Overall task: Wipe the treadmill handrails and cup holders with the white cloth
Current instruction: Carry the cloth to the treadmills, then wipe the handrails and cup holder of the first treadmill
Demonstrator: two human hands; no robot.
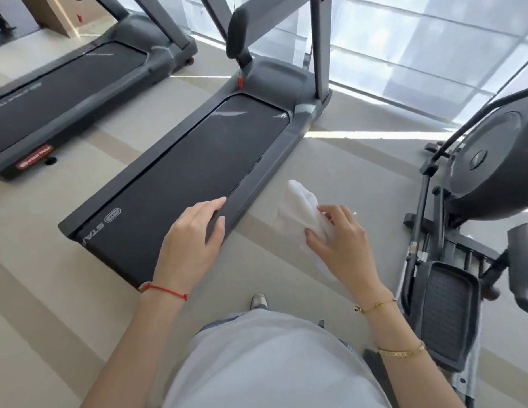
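A dark grey treadmill [198, 160] lies ahead of me, its belt running away toward the window. One padded black handrail end [237, 30] shows at the top, between the two uprights; the console and cup holders are out of view. My right hand [339, 237] holds a crumpled white cloth [301, 210] in the air over the floor, to the right of the treadmill deck. My left hand [195, 231] hovers above the deck's rear right corner with fingers relaxed and nothing in it.
A second treadmill [65, 92] stands to the left. An elliptical trainer [469, 201] with black pedals stands close on the right. Pale floor strips run between the machines. A window wall [419, 48] closes the far side. My shoe [259, 300] shows below.
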